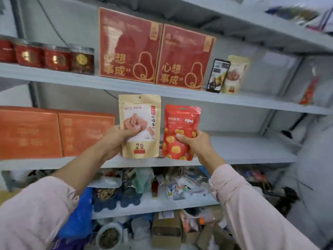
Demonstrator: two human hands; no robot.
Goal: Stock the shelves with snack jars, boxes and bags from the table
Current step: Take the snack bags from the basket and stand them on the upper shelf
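Note:
My left hand (117, 139) grips a tan snack bag (142, 112) with pink sticks printed on it, held upright in front of the middle shelf (243, 150). Right beside it, my right hand (196, 145) holds a red snack bag (180, 123) with yellow chestnuts on it, also upright. Both bags hang just above the middle shelf's front edge, close together but apart. The upper shelf (54, 76) carries two red boxes (155, 55), several red jars (54, 56) at the left, and a pale snack bag (234, 74) at the right.
Two orange boxes (54, 134) fill the left of the middle shelf; its right part is bare. A phone (217, 76) leans upright on the upper shelf. The lower shelves (162, 204) are cluttered with bags, packets and cardboard boxes.

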